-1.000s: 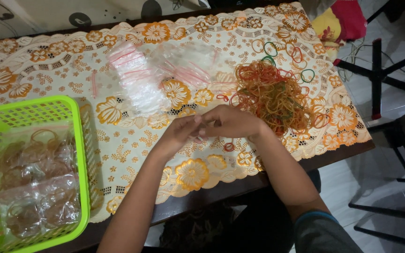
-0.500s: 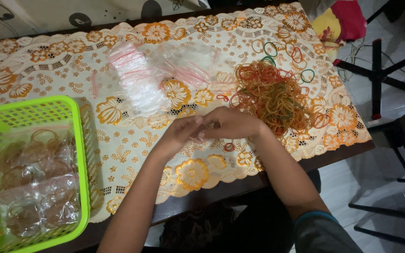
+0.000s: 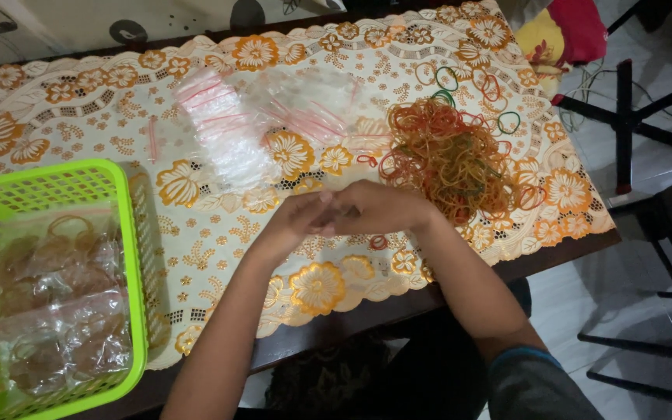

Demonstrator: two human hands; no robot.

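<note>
Floral tablecloth under joined hands

Both forearms are reaching in from the table's near edge, and the left hand and right hand are meeting, fingertips touching.

A tangled heap of orange and red rubber bands lies on the tablecloth.

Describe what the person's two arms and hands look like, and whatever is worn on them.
Both hands are bare: the left hand and right hand show no gloves, and no rings or watch can be made out. The left forearm is bare as far as the picture shows. The right arm carries a dark grey sleeve with a blue edge, pushed up toward the elbow.
</note>
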